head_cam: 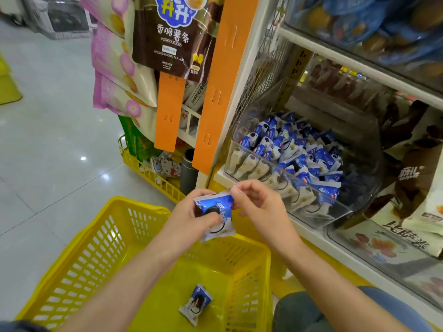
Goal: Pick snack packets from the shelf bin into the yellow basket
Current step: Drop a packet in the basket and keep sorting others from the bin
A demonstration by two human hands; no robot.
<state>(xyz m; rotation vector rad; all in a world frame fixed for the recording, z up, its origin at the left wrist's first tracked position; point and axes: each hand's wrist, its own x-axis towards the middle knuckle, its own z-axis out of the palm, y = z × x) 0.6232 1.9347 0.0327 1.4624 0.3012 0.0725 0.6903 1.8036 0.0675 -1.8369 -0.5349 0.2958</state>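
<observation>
One snack packet (pixel 196 304) already lies on the floor of the yellow basket (pixel 72 248), low in the centre of the frame, so the picking has begun but is at an early stage. A second, blue-and-white packet (pixel 215 215) is held in the middle of the frame, above the basket's far rim and not yet released. The left hand (pixel 189 219) has its grip curled round the packet's body, with the thumb pressed across the printed face. The right hand (pixel 261 204) pinches the packet's upper crimped edge between thumb and forefinger, its other fingers loosely bent. Right of centre, the clear shelf bin (pixel 364 173) is heaped with many more packets of the same blue-and-white kind, and a row of paler ones stands along its front wall. Judging from that, nearly all the work is left: this packet needs dropping into the basket, then repeated reaches to the bin. The task does not say how many are wanted.
</observation>
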